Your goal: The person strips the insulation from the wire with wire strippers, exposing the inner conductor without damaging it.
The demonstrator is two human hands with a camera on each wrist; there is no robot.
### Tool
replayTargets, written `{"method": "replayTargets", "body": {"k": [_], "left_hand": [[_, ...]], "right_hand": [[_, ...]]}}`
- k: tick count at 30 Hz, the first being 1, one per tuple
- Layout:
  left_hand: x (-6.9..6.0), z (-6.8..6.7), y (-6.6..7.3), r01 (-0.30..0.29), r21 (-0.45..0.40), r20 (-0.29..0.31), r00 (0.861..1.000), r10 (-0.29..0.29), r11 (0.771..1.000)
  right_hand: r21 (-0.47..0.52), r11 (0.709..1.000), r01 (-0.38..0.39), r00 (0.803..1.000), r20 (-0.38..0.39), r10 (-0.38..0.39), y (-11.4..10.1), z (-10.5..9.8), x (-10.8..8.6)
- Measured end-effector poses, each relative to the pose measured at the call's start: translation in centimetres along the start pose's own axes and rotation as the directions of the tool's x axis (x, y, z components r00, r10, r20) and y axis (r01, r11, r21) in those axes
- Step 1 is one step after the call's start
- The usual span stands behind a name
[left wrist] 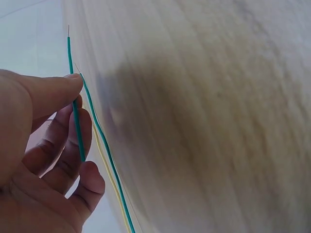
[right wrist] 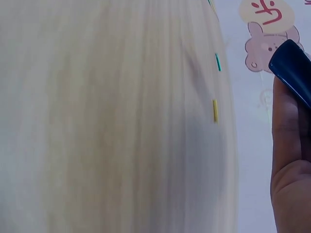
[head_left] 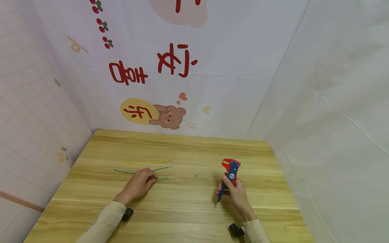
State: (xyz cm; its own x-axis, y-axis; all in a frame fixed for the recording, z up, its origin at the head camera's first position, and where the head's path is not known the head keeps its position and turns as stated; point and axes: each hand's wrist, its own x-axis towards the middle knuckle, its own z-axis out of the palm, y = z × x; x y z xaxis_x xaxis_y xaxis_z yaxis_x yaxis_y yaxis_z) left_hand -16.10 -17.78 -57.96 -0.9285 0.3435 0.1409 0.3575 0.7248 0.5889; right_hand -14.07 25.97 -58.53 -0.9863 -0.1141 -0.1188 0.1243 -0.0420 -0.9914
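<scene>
My left hand (head_left: 138, 184) pinches a short green wire (left wrist: 78, 133) between thumb and fingers, just over the table. Bare metal shows at the far tip of this wire. Beyond that hand lie a second green wire (head_left: 123, 171) and a yellow wire (head_left: 146, 163), both with thin bare ends. On the right side, my right hand (head_left: 237, 194) grips a red and blue wire stripper (head_left: 232, 172) by its handles, its red head pointing away from me. In the right wrist view only a dark blue handle end (right wrist: 294, 68) of the tool shows.
Small green insulation scraps (head_left: 196, 175) lie on the wooden table (head_left: 182, 209) between the hands. A yellow scrap (right wrist: 215, 110) is near the right hand. A printed cloth wall (head_left: 225, 84) stands behind the table's far edge, with more cloth at both sides.
</scene>
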Motion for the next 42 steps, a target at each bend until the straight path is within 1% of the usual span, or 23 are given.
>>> {"method": "replayTargets", "body": {"k": [5, 8, 15, 20, 25, 34, 42], "left_hand": [[0.0, 0.2, -0.1, -0.002, 0.007, 0.004, 1.000, 0.002, 1.000], [0.0, 0.3, -0.2, 0.000, 0.009, 0.006, 1.000, 0.000, 1.000], [-0.1, 0.5, -0.4, 0.020, 0.011, 0.014, 1.000, -0.020, 1.000], [-0.1, 0.6, -0.6, 0.034, 0.018, 0.022, 0.999, -0.035, 0.999], [-0.1, 0.7, -0.6, 0.039, 0.018, 0.021, 0.999, -0.040, 0.999], [0.0, 0.8, -0.6, 0.055, 0.013, 0.033, 0.998, -0.055, 0.998], [-0.1, 0.7, -0.5, 0.064, 0.002, 0.038, 0.997, -0.064, 0.998]], "right_hand": [[0.002, 1.000, -0.009, 0.999, -0.040, 0.009, -0.1, -0.8, 0.2], [-0.007, 1.000, -0.029, 0.998, -0.056, 0.028, -0.1, -1.4, 0.4], [-0.002, 0.999, -0.045, 0.993, -0.110, 0.044, -0.2, -2.9, 1.0], [0.009, 0.997, -0.081, 0.986, -0.142, 0.082, -0.2, -3.8, 1.3], [-0.008, 0.993, -0.121, 0.984, -0.134, 0.119, -0.1, -4.5, 1.5], [-0.055, 0.981, -0.188, 0.979, -0.096, 0.182, 0.0, -5.3, 2.2], [-0.097, 0.972, -0.215, 0.973, -0.111, 0.204, -0.1, -5.8, 2.6]]}}
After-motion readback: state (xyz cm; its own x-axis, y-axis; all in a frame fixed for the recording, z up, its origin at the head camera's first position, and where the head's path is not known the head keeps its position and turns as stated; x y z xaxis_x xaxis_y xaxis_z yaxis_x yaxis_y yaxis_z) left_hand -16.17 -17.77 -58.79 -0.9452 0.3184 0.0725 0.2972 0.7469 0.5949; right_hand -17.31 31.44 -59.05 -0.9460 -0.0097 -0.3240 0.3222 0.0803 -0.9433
